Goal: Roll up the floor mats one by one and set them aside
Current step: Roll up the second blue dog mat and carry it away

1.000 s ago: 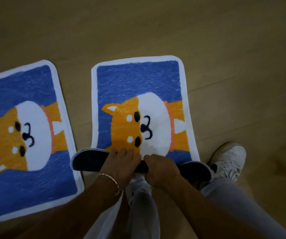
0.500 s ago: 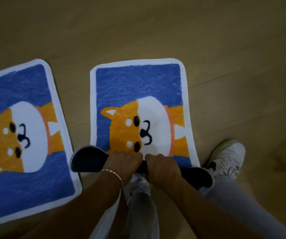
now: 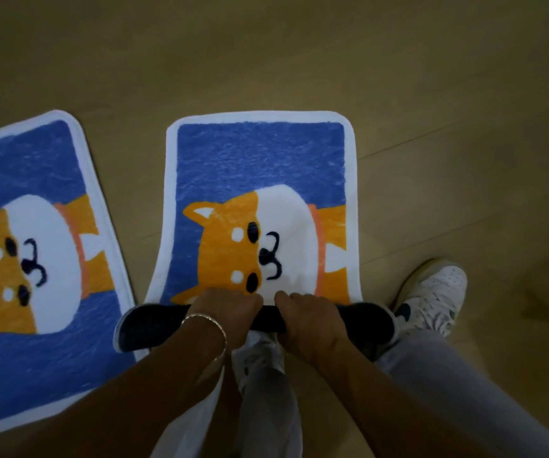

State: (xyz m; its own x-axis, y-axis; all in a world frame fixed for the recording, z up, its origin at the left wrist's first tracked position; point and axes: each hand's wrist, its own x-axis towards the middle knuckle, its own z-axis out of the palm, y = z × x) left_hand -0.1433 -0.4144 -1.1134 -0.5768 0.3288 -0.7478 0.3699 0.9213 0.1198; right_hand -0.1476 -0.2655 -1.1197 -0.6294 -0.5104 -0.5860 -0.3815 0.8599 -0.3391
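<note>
At the far left we note a second floor mat (image 3: 35, 276) lying flat and unrolled on the wooden floor (image 3: 299, 44), near the first but apart from it; we judge it awaits its turn, since the mats are taken one by one. In the centre lies the mat in work (image 3: 259, 166), its far end flat on the floor and its near end turned over into a dark-backed roll (image 3: 147, 328) across its full width. The left hand (image 3: 230, 312), with a bracelet (image 3: 207, 325) at the wrist, grips the roll with fingers curled over its top. The right hand (image 3: 306, 319) grips it just beside the left in the same manner. Both hold at the middle, in our judgement to keep the roll tight and push it evenly. To the right a white shoe (image 3: 431, 299) stands on the floor just beside the end of the roll. Against the frame of a second ago, the roll has advanced: the blue strip below the dog figure is taken up, and the knuckles now sit right beside its lower eye. The grip is unchanged.
</note>
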